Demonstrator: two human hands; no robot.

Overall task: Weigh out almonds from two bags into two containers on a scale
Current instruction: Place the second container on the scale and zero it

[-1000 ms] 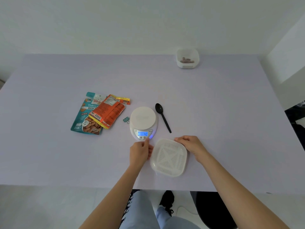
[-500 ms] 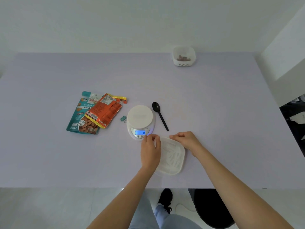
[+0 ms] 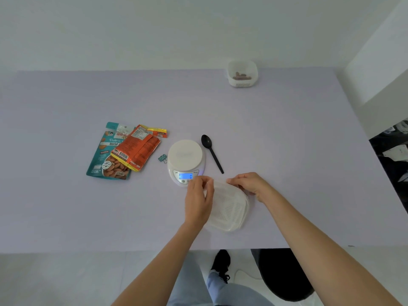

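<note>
**Both hands on the near container, scale at zero**

From my seat I see a broad, matte, pale lilac table [image 3: 66,206] pushed up to a plain white wall [image 3: 154,29]. A white corner juts in at the right. Below the near edge there is light floor [image 3: 55,279], and a round black shape [image 3: 284,274] sits under the table on the right.

The scale [image 3: 186,161] sits mid-table. It is smooth white plastic with a round bare platter, and its blue-lit display [image 3: 185,176] reads 0. Just right of it lies a glossy black plastic spoon [image 3: 212,152] with its bowl pointing away from me. A small teal clip [image 3: 162,158] lies against the scale's left side. Further left, a teal bag [image 3: 103,155] lies flat, with almonds showing through its window. A crinkled orange bag [image 3: 136,149] overlaps its right half.

The near container [image 3: 229,206] is a translucent white, rounded square with a slotted, strainer-like base. It is just in front of the scale, slightly to the right. My left hand [image 3: 197,199] curls round its far-left rim, and my right hand [image 3: 249,184] pinches the far-right rim. I cannot tell whether it is clear of the table.

The far container [image 3: 242,74], of the same make, stands by the wall with a few almonds [image 3: 240,75] inside.
</note>
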